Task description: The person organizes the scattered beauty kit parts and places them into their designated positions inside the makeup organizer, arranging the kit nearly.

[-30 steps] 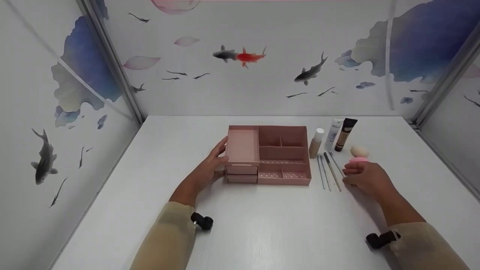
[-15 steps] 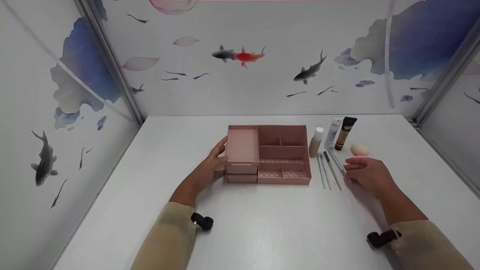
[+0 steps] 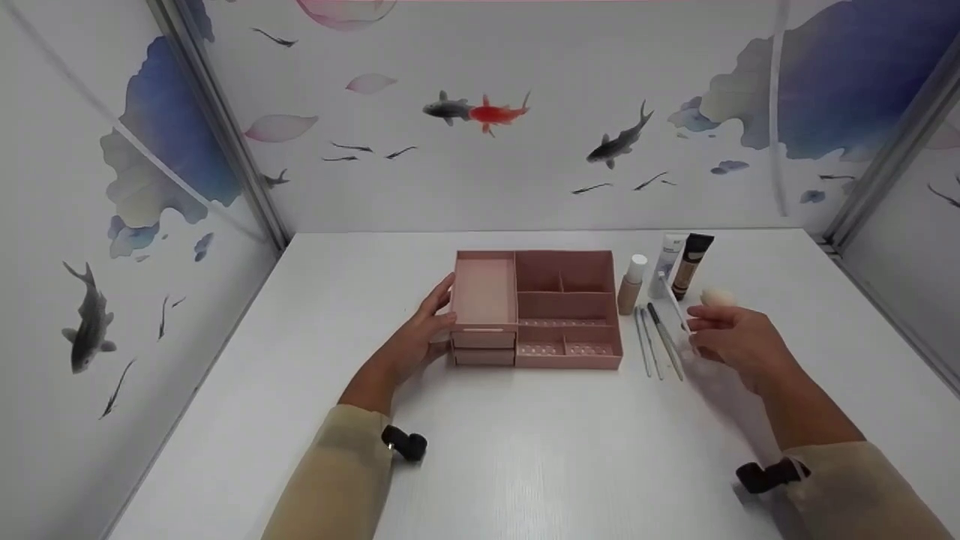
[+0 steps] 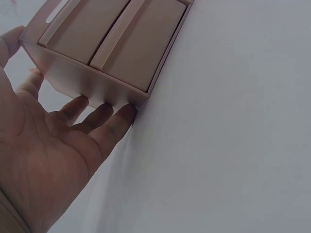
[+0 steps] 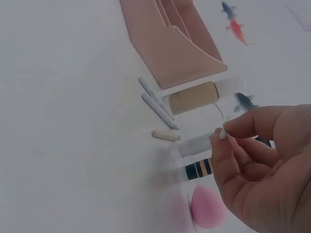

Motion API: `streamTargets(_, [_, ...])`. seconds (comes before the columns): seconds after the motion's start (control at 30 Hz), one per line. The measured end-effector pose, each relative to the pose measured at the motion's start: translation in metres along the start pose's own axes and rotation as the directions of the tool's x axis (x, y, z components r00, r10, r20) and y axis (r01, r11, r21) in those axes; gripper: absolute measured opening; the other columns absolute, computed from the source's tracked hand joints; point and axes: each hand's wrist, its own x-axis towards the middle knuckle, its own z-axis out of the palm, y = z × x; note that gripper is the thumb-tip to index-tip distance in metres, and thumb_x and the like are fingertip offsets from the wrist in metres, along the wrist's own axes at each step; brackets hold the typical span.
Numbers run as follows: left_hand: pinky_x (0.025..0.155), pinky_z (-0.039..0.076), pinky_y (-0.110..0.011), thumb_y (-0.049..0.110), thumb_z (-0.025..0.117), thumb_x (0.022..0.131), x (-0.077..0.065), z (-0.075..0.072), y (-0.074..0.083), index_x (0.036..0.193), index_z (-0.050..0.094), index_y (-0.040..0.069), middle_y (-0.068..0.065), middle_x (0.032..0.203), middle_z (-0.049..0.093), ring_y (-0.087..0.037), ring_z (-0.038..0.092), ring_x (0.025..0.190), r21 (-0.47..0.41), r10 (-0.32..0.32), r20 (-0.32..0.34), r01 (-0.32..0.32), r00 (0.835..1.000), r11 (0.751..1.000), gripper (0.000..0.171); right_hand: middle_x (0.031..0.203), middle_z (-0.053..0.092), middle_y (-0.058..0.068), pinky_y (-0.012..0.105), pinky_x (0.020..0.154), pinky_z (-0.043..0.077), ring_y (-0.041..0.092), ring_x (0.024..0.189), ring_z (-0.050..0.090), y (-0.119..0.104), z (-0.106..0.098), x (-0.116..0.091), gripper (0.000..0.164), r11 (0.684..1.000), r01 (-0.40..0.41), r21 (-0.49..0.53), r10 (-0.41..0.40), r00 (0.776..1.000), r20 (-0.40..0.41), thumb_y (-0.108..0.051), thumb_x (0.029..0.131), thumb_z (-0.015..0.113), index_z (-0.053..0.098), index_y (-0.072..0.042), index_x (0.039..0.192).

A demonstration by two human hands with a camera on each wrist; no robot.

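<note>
A pink makeup organizer [image 3: 486, 289] with two small drawers [image 4: 141, 41] and several compartments stands on the table. My left hand [image 3: 409, 345] rests against its left side, fingertips touching the wall in the left wrist view. At the right, my right hand [image 3: 739, 345] pinches a thin white pencil-like stick [image 3: 676, 301] between thumb and fingers, its far end tilted up off the table. The stick appears almost end-on in the right wrist view. Close by the right hand are a beige makeup sponge [image 3: 718, 297] and a pink makeup sponge [image 5: 209, 206], the pink one hidden in the head view.
Slim pencils or brushes [image 3: 666, 341] lie right of the organizer. Behind them stand a foundation bottle [image 3: 630, 287] with a white cap, a white tube [image 3: 667, 255] and a dark tube [image 3: 691, 264]. White printed walls [image 3: 480, 180] enclose the table.
My right hand has picked up the rightmost stick from the table, raising its far end, and has shifted slightly away from me. The left hand and organizer stay in place.
</note>
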Motion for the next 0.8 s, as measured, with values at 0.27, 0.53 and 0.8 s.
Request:
streamTargets(0.27, [0.131,0.026,-0.064,0.05,0.059,0.104,-0.001,0.001,-0.002,0.155,0.027,0.071,0.009,0.178,0.01,-0.031,0.027,0.164,-0.009,0.003,0.007,-0.003,1.0,1.0,0.064,0.144,0.056,0.012,0.021,0.091,0.062,0.014,0.113,0.065,-0.016,0.006,-0.011,0.064,0.999,0.015,0.046,-0.017,0.999,0.04,-0.014,0.102,0.07,0.047,-0.012,0.162])
streamTargets(0.53, [0.131,0.029,-0.062,0.053,0.059,0.105,-0.002,0.0,0.001,0.158,0.023,0.069,0.009,0.178,0.01,-0.03,0.036,0.16,0.003,0.015,0.026,-0.015,1.0,1.0,0.066,0.143,0.055,0.013,0.021,0.093,0.061,0.021,0.118,0.066,-0.039,0.015,-0.025,0.065,0.995,0.048,0.087,-0.055,0.996,0.073,-0.015,0.103,0.07,0.047,-0.012,0.163])
streamTargets(0.8, [0.13,0.027,-0.066,0.047,0.058,0.107,-0.002,-0.001,0.0,0.161,0.024,0.064,0.005,0.178,0.01,-0.034,0.034,0.159,-0.03,0.027,0.02,-0.027,0.999,0.999,0.067,0.129,0.06,0.005,0.025,0.094,0.062,0.014,0.109,0.067,-0.063,0.034,-0.033,0.064,0.975,0.072,0.209,-0.1,0.987,0.129,-0.006,0.1,0.07,0.047,-0.006,0.16])
